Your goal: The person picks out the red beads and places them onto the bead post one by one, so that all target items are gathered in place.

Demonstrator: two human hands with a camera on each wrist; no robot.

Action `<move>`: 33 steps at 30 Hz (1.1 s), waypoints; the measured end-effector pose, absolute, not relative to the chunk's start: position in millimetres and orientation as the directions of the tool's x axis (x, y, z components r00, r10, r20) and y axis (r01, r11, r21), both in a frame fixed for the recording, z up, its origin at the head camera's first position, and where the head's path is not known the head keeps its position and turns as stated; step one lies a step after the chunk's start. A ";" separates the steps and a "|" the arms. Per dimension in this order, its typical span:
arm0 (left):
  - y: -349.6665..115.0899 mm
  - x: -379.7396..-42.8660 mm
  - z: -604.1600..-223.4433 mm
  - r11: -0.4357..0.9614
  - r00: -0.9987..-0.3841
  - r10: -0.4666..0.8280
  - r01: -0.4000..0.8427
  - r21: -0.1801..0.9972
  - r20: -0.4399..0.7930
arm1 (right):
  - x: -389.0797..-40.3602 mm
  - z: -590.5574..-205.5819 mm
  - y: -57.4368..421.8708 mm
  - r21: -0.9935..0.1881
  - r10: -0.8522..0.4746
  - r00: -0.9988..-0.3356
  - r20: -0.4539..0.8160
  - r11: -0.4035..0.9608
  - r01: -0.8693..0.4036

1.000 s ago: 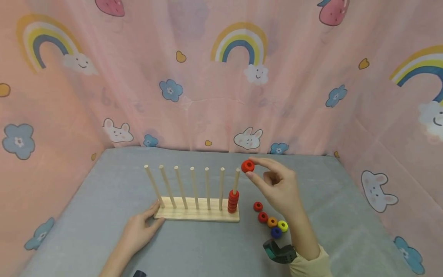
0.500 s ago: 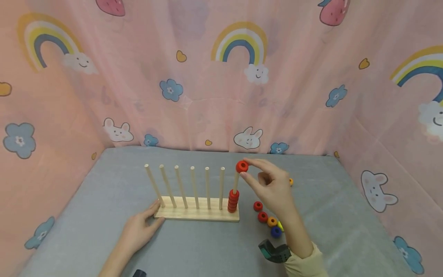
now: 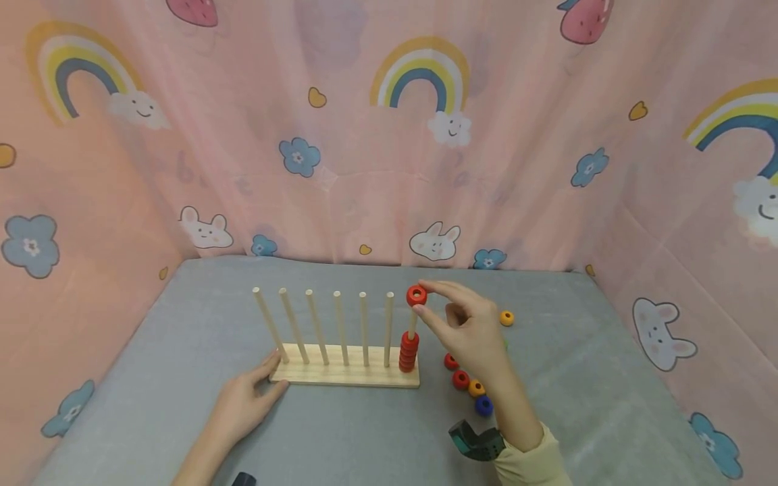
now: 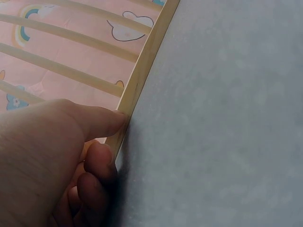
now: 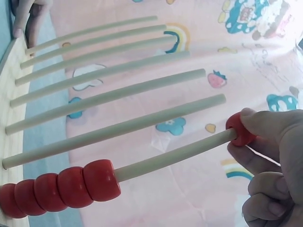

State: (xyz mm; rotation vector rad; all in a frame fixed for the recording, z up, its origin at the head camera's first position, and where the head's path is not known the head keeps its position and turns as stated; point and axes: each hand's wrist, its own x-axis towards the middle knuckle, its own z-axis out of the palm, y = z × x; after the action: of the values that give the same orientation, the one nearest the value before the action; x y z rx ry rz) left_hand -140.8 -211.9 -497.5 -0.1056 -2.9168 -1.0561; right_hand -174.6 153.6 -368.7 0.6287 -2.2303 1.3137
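A pale wooden peg rack [image 3: 340,378] stands upright on the cloth, its several pegs in a row. My left hand [image 3: 240,405] grips the left end of its base; the left wrist view shows the thumb on the front edge and the fingers curled around the end. Between thumb and index finger, my right hand [image 3: 477,334] pinches a red bead [image 5: 242,131] at the tip of the rightmost peg [image 3: 412,327]. The peg's tip sits in the bead's hole. Lower on that peg, several red beads [image 3: 408,354] are stacked down to the base. The other pegs are bare.
Right of the rack lie two loose red beads [image 3: 460,380], an orange bead [image 3: 477,389] and a blue bead [image 3: 484,406]. A yellow-orange bead [image 3: 507,318] lies farther back. Something green shows partly behind the right wrist. A pink patterned curtain [image 3: 365,189] encloses the grey cloth [image 3: 340,439].
My right hand has moved left with the red bead, from beside the rightmost peg onto its tip. A yellow-orange bead behind the hand has come into view. The left hand has stayed put.
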 end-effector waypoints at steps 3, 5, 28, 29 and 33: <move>-211.8 -141.2 -497.4 0.766 -0.998 0.052 0.070 0.639 0.047 | -174.7 -369.2 154.7 -0.674 -0.154 -0.786 0.598 0.434 -0.598; -212.1 -141.8 -497.6 0.766 -0.998 0.050 0.066 0.639 0.042 | -175.3 -369.6 155.5 -0.672 -0.161 -0.788 0.595 0.438 -0.597; -211.3 -140.5 -496.6 0.765 -0.996 0.057 0.083 0.639 0.062 | -173.2 -366.5 157.5 -0.652 -0.191 -0.799 0.570 0.487 -0.581; -211.2 -140.3 -496.7 0.766 -0.997 0.056 0.082 0.638 0.060 | -173.1 -366.4 157.5 -0.651 -0.191 -0.800 0.570 0.489 -0.580; -211.7 -141.1 -497.5 0.768 -0.997 0.052 0.071 0.636 0.048 | -173.0 -366.3 157.4 -0.650 -0.188 -0.798 0.573 0.489 -0.582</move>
State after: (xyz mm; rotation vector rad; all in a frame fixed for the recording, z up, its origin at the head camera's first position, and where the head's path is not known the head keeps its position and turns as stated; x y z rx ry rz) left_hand -141.1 -211.7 -497.5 -0.1022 -2.9285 -1.0550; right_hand -173.0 157.4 -366.3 0.6383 -2.3101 1.2444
